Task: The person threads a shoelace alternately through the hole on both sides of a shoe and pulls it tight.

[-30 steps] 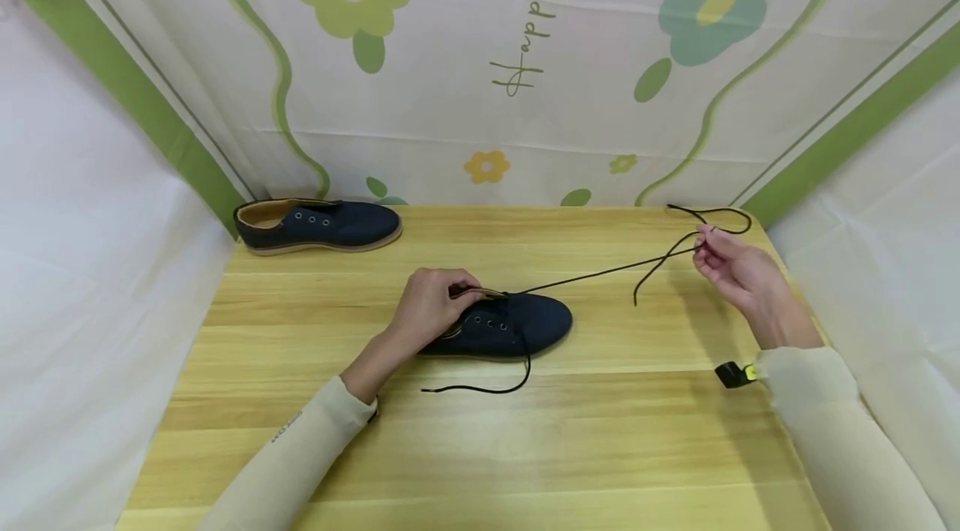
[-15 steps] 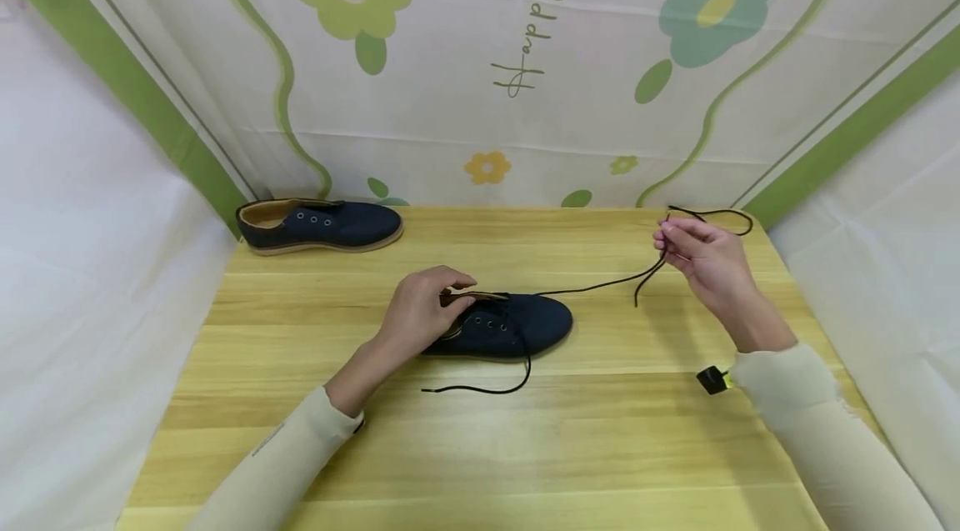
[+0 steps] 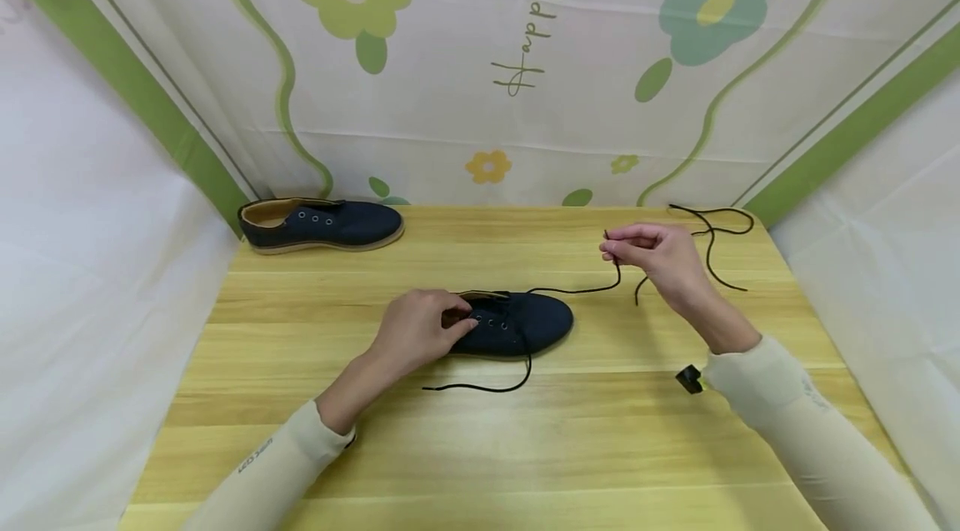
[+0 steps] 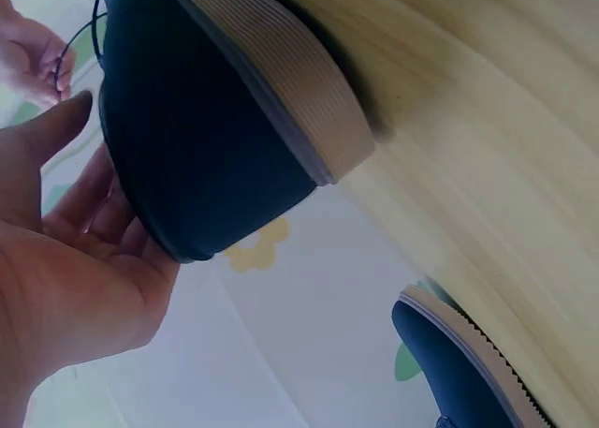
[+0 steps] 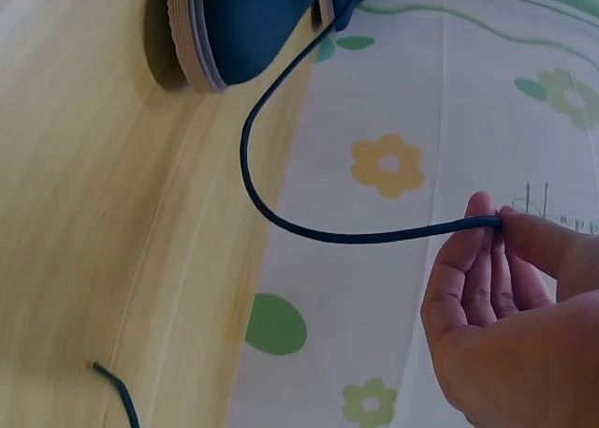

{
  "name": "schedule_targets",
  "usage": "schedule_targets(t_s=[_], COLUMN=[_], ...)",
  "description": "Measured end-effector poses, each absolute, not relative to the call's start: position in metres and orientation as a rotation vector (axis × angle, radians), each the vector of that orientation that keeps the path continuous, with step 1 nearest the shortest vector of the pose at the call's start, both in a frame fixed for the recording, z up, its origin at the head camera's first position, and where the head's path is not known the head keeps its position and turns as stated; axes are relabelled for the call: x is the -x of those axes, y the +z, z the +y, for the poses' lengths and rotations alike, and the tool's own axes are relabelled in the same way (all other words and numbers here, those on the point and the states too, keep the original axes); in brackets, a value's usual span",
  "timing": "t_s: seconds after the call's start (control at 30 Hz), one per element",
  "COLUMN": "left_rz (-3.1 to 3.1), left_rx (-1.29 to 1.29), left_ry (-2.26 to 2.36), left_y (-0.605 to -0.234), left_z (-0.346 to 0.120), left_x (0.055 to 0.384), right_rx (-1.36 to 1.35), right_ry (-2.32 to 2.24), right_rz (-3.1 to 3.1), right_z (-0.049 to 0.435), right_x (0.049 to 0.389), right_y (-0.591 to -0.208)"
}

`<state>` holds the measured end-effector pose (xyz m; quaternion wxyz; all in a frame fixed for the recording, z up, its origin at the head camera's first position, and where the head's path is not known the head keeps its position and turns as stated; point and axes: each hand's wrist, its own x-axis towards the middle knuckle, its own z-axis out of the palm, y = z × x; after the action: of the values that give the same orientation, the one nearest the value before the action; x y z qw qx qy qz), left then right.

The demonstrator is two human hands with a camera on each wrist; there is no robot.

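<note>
Pale wood formed the table (image 3: 480, 464), and the shoe (image 3: 536, 327) lay near its middle, toe to the right, well apart from the back and side edges. A broad stretch of wood ran from the shoe toward the person, and another from the toe to the right edge. The right hand (image 3: 667, 260), raised over that side, pinched the lace (image 3: 577, 291) between thumb and fingertips, with a slack bend running back to the shoe. The left hand (image 3: 420, 329) rested on the shoe, thumb and forefinger close together at the eyelets; whether they pinched it, one could not tell. That hand hid much of the shoe's opening. The other shoe (image 3: 363, 222) stood at the back left corner, beside the cloth (image 3: 435, 97), its tan lining showing. Loose lace (image 3: 752, 220) curled near the back right corner.
</note>
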<state>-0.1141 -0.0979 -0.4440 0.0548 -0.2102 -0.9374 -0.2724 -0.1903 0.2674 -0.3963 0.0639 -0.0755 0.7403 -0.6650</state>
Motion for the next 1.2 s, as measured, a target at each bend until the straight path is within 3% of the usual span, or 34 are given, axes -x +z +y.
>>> schedule_targets(t_s=[0.6,1.2], left_rz=[-2.778,-2.336], left_rx=[0.655,0.936], left_ry=[-0.760,-0.594], left_y=[-0.450,-0.469], left_z=[-0.092,-0.092], left_x=[0.105,0.101], right_rx=[0.671,1.558], right_ry=[-1.397,-0.903], right_rz=[2.728,2.802], right_z=[0.204,0.159], right_x=[0.171,0.161], right_y=[-0.405,-0.412])
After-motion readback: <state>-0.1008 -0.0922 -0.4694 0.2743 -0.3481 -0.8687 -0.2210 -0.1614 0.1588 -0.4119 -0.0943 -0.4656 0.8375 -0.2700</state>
